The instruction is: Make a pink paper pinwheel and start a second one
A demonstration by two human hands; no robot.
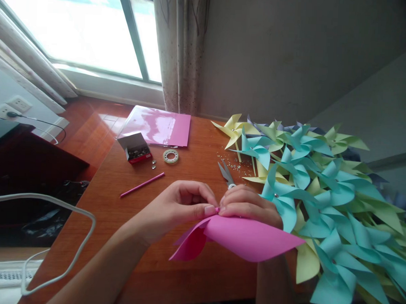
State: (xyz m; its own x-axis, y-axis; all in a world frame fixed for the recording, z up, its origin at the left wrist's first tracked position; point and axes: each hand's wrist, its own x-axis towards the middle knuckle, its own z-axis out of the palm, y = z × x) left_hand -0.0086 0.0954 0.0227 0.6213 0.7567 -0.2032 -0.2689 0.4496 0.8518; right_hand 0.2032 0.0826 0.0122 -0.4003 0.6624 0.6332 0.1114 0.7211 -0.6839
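A pink paper pinwheel (243, 236) is held above the near part of the table, its curled blades hanging toward me. My left hand (184, 200) is closed, with thumb and forefinger pinching a small pink piece (217, 209) at the pinwheel's upper edge. Fingers of my right hand (249, 205) are closed around the pinwheel beside that piece, and the fingertips of both hands nearly meet. Behind the right hand lie scissors (226, 173) with parted blades, their handles mostly hidden. A loose pink stick (143, 185) rests on the table left of my hands.
Blue, green and yellow pinwheels (336, 184) are heaped on the right. An open box of metal pins (135, 151), a tape roll (171, 156) and pink sheets in a clear sleeve (157, 125) lie farther back. Tiny scraps (238, 166) surround the scissors. A white cable (86, 214) loops at left.
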